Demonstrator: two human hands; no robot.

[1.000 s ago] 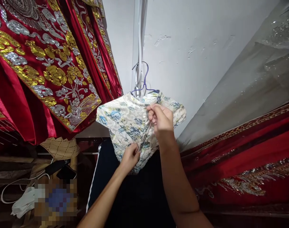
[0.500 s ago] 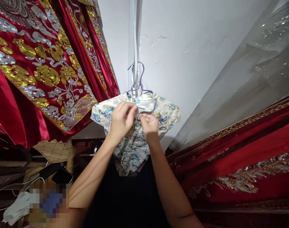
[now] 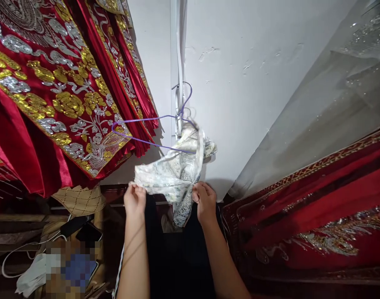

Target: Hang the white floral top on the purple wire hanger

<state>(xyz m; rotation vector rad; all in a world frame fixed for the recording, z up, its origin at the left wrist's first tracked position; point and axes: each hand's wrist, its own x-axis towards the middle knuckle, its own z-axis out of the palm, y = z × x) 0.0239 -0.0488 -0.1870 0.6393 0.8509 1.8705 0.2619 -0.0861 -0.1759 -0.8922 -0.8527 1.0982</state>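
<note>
White plaster wall [image 3: 240, 83] fills the corner, scuffed in places, with a pale strip running down it. From that strip hangs a thin purple wire hanger [image 3: 152, 131], tilted, its left shoulder bare and swung out over the red satin robes embroidered with gold and silver flowers [image 3: 53, 91] that crowd the left side. More red embroidered cloth [image 3: 317, 216] lies under a clear plastic cover along the right.

A small pale brocade garment with blue and green floral print [image 3: 174, 170] is half off the hanger: only its right part clings near the hook, and the rest droops in a crumpled sweep below the wire. The left hand [image 3: 134, 199] pinches the garment's loose left edge, its grip closed on the fabric. The right hand [image 3: 204, 200] clutches a gathered bunch of the same cloth just under the hanger, also closed tight on it.

By my judgement the garment is partly freed, one shoulder off and the other not yet slipped from the wire.

Lower left, a woven straw hat [image 3: 79, 199] sits above a clutter of white cables [image 3: 24, 249] and a dark phone [image 3: 88, 233].
</note>
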